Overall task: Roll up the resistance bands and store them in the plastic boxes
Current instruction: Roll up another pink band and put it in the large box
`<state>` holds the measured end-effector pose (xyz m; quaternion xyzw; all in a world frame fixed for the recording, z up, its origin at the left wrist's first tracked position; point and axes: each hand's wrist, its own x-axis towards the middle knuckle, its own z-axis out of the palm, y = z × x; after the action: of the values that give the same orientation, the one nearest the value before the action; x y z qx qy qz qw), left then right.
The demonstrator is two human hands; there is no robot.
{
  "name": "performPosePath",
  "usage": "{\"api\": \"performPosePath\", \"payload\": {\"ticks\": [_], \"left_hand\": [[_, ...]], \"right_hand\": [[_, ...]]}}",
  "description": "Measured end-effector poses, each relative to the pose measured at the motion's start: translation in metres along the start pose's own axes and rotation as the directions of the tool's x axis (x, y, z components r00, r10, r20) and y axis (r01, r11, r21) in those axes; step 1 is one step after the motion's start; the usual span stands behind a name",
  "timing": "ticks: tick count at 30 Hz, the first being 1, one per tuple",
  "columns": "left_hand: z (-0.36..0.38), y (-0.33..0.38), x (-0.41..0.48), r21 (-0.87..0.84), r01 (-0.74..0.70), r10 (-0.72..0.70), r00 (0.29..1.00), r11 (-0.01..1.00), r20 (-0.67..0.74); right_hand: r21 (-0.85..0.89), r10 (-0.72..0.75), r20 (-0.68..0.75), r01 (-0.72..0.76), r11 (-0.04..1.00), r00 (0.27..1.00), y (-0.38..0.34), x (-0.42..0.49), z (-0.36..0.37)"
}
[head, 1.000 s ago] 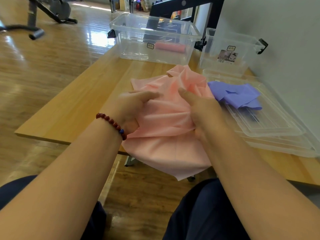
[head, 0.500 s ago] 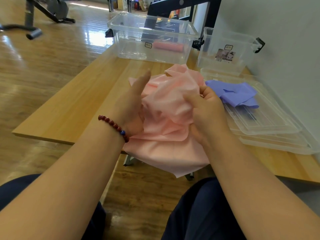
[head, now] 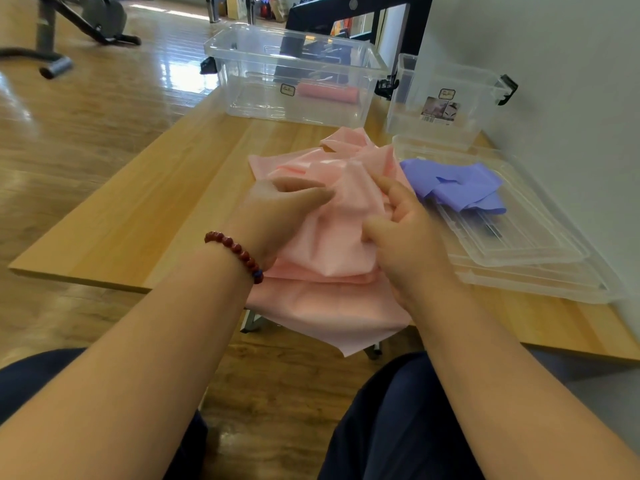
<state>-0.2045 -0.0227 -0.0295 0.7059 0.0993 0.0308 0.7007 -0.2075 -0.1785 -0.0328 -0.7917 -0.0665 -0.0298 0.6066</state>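
Wooden table (head: 138, 209); perhaps exercise equipment (head: 104, 15) beyond

One wide-angle view from the head, facing forward and down, table (head: 138, 209) close below, large plastic box (head: 256, 98) beyond.

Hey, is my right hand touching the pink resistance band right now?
Touching. The head view shows the right hand, thumb and index finger pressed onto the bunched pink resistance band.
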Motion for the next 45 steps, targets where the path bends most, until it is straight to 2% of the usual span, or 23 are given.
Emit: {"api": "performPosePath", "payload": {"ticks": [3, 5, 7, 9, 12, 14, 16, 17, 19, 21, 22, 26, 29, 32, 34, 38, 42, 45], "left_hand": [[0.001, -0.002, 0.001, -0.025, -0.056, 0.052, 0.990, 0.998, -0.134], [0.001, -0.001, 0.006, -0.207, -0.029, -0.006, 0.986, 0.978, -0.169], [0.001, 0.000, 0.011, -0.417, 0.038, -0.105, 0.985, 0.908, -0.139], [0.003, -0.001, 0.013, -0.508, 0.085, -0.149, 0.985, 0.857, -0.086], [0.005, 0.000, 0.009, -0.495, 0.096, -0.136, 0.990, 0.864, -0.045], [0.005, 0.002, 0.006, -0.485, 0.114, -0.120, 0.993, 0.867, 0.018], [0.006, 0.001, 0.001, -0.419, 0.120, -0.106, 0.993, 0.900, 0.056], [0.006, -0.001, 0.001, -0.350, 0.119, -0.111, 0.993, 0.929, 0.041], [0.007, -0.004, 0.001, -0.272, 0.078, -0.102, 0.992, 0.959, -0.077], [0.006, -0.004, 0.002, -0.320, 0.032, -0.092, 0.981, 0.947, -0.173], [0.007, -0.002, 0.002, -0.371, 0.017, -0.090, 0.980, 0.928, -0.179], [0.008, 0.007, -0.006, -0.484, 0.096, -0.123, 0.992, 0.870, -0.024], [0.003, 0.011, -0.009, -0.424, 0.253, -0.167, 0.959, 0.870, 0.230], [0.006, 0.011, -0.010, -0.386, 0.334, -0.228, 0.928, 0.860, 0.295], [0.012, 0.010, -0.010, -0.373, 0.325, -0.240, 0.936, 0.869, 0.258], [0.015, 0.001, -0.006, -0.377, 0.298, -0.230, 0.949, 0.877, 0.215], [0.007, 0.000, 0.001, -0.425, 0.225, -0.233, 0.972, 0.877, 0.034], [0.008, 0.005, -0.001, -0.466, 0.240, -0.249, 0.967, 0.852, 0.043]], "right_hand": [[0.039, -0.005, -0.151, 0.011, 0.999, 0.989, 0.001, -0.002, -0.006], [0.177, 0.063, -0.213, -0.024, 0.984, 0.975, 0.004, -0.002, -0.009], [0.287, 0.115, -0.194, -0.056, 0.956, 0.974, 0.007, -0.002, -0.008], [0.368, 0.154, -0.099, -0.107, 0.923, 0.983, 0.004, 0.000, -0.005], [0.524, 0.279, -0.024, -0.226, 0.821, 0.960, -0.001, 0.014, -0.006], [0.511, 0.354, 0.011, -0.309, 0.802, 0.935, -0.006, 0.021, -0.006], [0.505, 0.360, 0.048, -0.333, 0.796, 0.932, -0.007, 0.026, -0.003], [0.510, 0.343, 0.030, -0.309, 0.803, 0.939, -0.007, 0.028, -0.001], [0.492, 0.293, -0.100, -0.209, 0.845, 0.951, -0.004, 0.028, -0.001], [0.446, 0.238, -0.205, -0.126, 0.886, 0.949, -0.002, 0.024, -0.002], [0.436, 0.216, -0.232, -0.097, 0.894, 0.948, 0.000, 0.022, -0.003], [0.507, 0.143, -0.201, -0.022, 0.862, 0.969, -0.001, 0.008, -0.005], [0.576, 0.188, -0.185, -0.048, 0.816, 0.965, 0.003, 0.002, -0.011], [0.617, 0.261, -0.168, -0.105, 0.780, 0.951, 0.005, -0.003, -0.014], [0.607, 0.283, -0.167, -0.127, 0.785, 0.944, 0.006, -0.004, -0.014], [0.475, 0.272, -0.200, -0.149, 0.867, 0.941, 0.007, 0.002, -0.012], [0.282, 0.266, -0.221, -0.199, 0.939, 0.938, 0.004, 0.007, -0.016], [0.152, 0.199, -0.235, -0.167, 0.974, 0.951, 0.002, 0.005, -0.016]]}}
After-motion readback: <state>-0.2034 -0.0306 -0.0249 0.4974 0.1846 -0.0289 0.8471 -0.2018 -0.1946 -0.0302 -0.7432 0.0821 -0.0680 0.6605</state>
